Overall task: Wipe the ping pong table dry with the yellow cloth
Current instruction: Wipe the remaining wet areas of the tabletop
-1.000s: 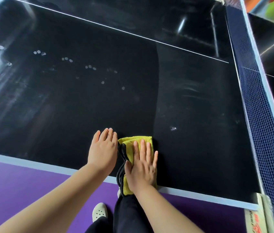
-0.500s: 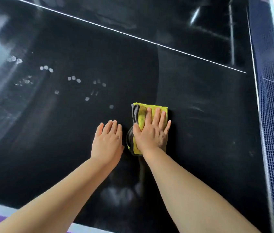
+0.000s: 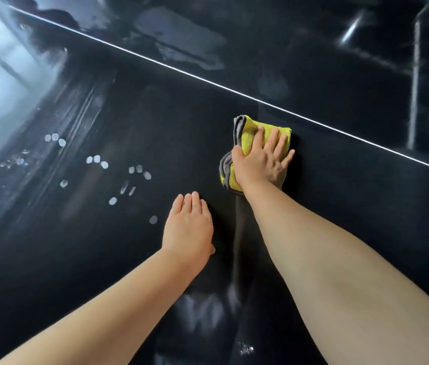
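Note:
A folded yellow cloth [image 3: 250, 133] with a grey underside lies on the black ping pong table [image 3: 340, 180], just short of the white centre line [image 3: 208, 81]. My right hand [image 3: 260, 162] presses flat on the cloth, fingers spread and straight. My left hand [image 3: 188, 227] rests flat on the bare table, nearer to me and to the left of the cloth, fingers together. Several pale fingertip marks [image 3: 97, 160] dot the wet surface to the left of my hands.
The left part of the table [image 3: 23, 101] shows streaks and bright window reflections. A small patch of droplets [image 3: 246, 349] sits near the bottom, between my forearms.
My right hand has pushed the cloth away from me, from the near edge toward the white centre line. My left hand has also shifted forward onto the table.

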